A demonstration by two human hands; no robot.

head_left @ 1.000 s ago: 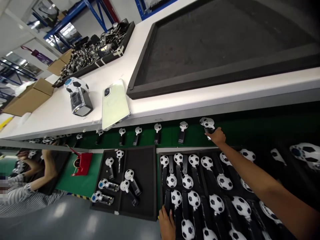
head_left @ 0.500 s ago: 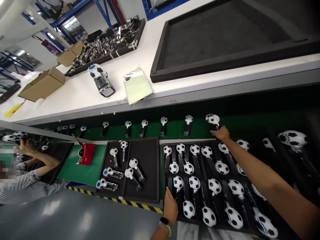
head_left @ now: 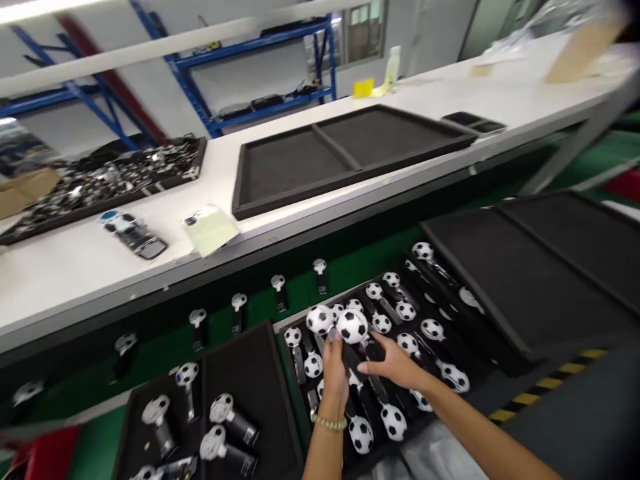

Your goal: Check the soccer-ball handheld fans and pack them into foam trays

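Two soccer-ball-topped items with black handles are raised above a black foam tray [head_left: 415, 320], and both are blurred. My left hand [head_left: 334, 373], with a beaded bracelet at the wrist, is shut round the handle below the left ball [head_left: 320, 319]. My right hand [head_left: 393, 363] reaches in from the lower right, its fingers around the dark handle under the right ball [head_left: 351, 327]. The two hands nearly touch. Several similar items lie in rows in the tray beneath them, partly hidden by my forearms.
Several upright ball-topped items [head_left: 277, 290] stand along a green belt [head_left: 340, 280] behind the tray. A black foam tray [head_left: 210, 427] sits to the lower left, and a large black tray [head_left: 530, 267] to the right. The white bench [head_left: 200, 173] holds an empty black tray [head_left: 350, 157] and metal parts.
My view has swung round, showing more of the bench. My right hand has left the belt, my left hand has left the tray's lower part, and both now hold ball-topped items together above the tray.
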